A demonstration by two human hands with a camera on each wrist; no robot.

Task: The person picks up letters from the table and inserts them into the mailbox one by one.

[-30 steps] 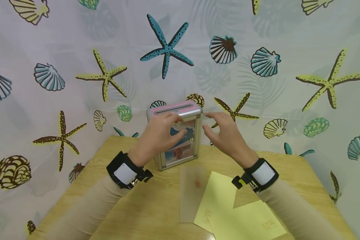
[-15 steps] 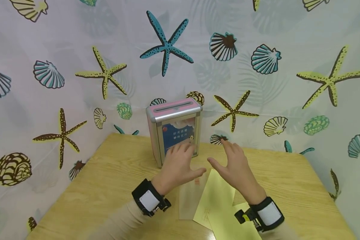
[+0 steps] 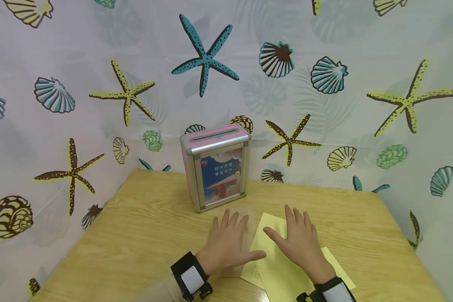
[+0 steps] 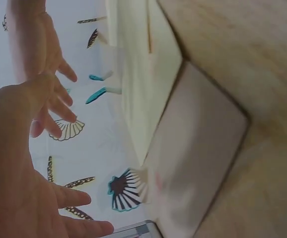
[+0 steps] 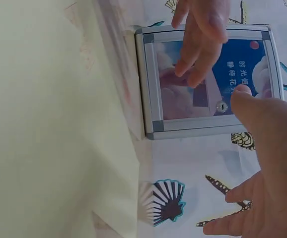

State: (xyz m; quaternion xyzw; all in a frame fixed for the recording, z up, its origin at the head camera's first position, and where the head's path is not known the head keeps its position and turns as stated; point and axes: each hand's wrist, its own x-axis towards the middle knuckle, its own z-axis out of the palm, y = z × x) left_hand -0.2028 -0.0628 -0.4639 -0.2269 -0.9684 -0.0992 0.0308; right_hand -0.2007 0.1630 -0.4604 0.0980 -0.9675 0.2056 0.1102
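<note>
My left hand (image 3: 228, 243) hovers over a pale tan envelope (image 3: 250, 228), its fingers spread and the thumb pointing right. To its right, my right hand (image 3: 300, 241) is spread above the overlapping yellow envelopes (image 3: 281, 270); neither hand holds anything. In the left wrist view a gap shows between my left hand (image 4: 19, 198) and the tan envelope (image 4: 203, 129). Behind the hands a pink and silver box (image 3: 222, 167) stands upright, with a slot (image 3: 215, 135) in its top and a picture panel with a small lock on its front.
The wooden table (image 3: 151, 226) reaches back to a curtain (image 3: 287, 96) printed with starfish and shells. The box stands close to the curtain, left of the table's middle. Faint red marks show on a yellow envelope (image 5: 44, 124) in the right wrist view.
Both hands have come back from in front of the box and down over the envelopes, their fingers spreading out. The box and envelopes have stayed in place; the head view has shifted slightly.
</note>
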